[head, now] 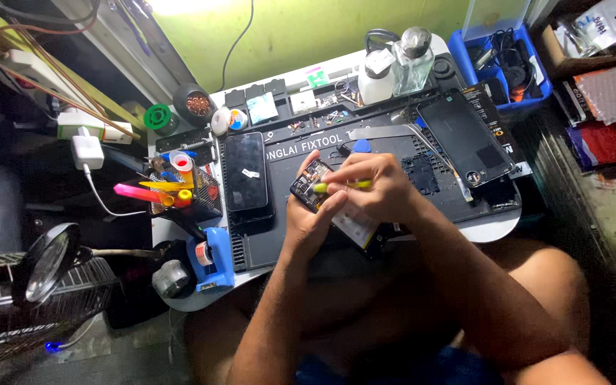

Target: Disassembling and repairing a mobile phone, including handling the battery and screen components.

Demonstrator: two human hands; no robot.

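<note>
Cluttered repair mat (279,235): left hand (308,217) is gripping an opened phone (315,187), long axis running upper-left to lower-right, while right hand (379,187) is pinching a yellow tool (340,186) lying crosswise, tip pointing left.

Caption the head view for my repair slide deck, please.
Left hand steadies an opened phone while right hand works it with a yellow-handled tool over a black mat.

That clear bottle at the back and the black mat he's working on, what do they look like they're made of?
The clear bottle looks like glass: thick, see-through walls with bright glints, though clear plastic is possible. The black mat looks like matte rubber or silicone: dull, no shine, with moulded compartments along its far edge.
</note>
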